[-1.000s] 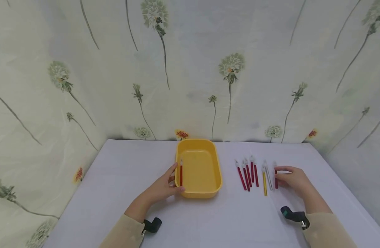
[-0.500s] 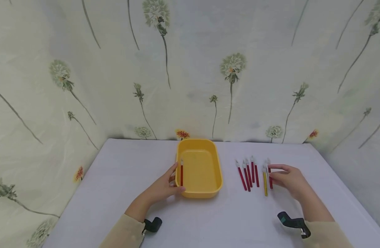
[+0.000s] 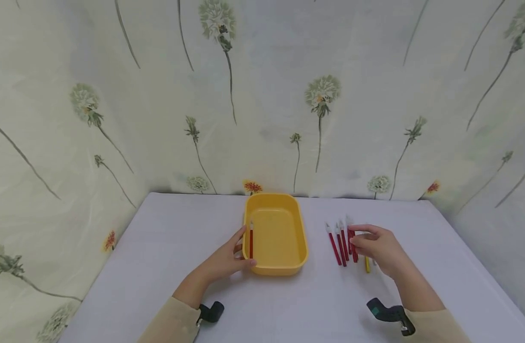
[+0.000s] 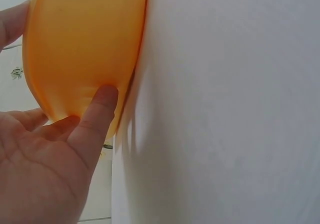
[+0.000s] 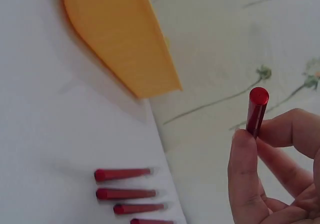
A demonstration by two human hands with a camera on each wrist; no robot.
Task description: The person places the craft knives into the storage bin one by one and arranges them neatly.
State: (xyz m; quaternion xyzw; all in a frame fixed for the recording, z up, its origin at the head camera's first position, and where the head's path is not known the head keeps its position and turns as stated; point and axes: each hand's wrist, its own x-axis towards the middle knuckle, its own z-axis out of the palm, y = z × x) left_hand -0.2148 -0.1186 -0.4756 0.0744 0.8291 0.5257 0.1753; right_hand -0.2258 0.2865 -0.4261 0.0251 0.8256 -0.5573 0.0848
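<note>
My left hand (image 3: 221,261) holds the left side of a yellow plastic tray (image 3: 277,271), its fingers spread along the outer wall (image 4: 85,44). One red pen-like stick with a pale tip (image 3: 251,244) lies inside, along the tray's left wall. Between thumb and fingers my right hand (image 3: 380,245) pinches another red pen-like stick (image 5: 256,113), raised above the table with its flat red end facing the right wrist camera. Beneath and left of that hand lie several red sticks (image 3: 334,249) with clear tips. A yellow stick (image 3: 367,265) shows partly under the hand.
A silver stick (image 3: 374,262) is almost wholly hidden by the right hand. White cloth covers the table (image 3: 194,214). Behind it hangs a flower-printed curtain (image 3: 262,95). Each wrist carries a black camera mount (image 3: 211,311).
From the right end of the row, my right hand has moved left with the red stick, passing over the silver and yellow ones. The left hand and tray have stayed put.
</note>
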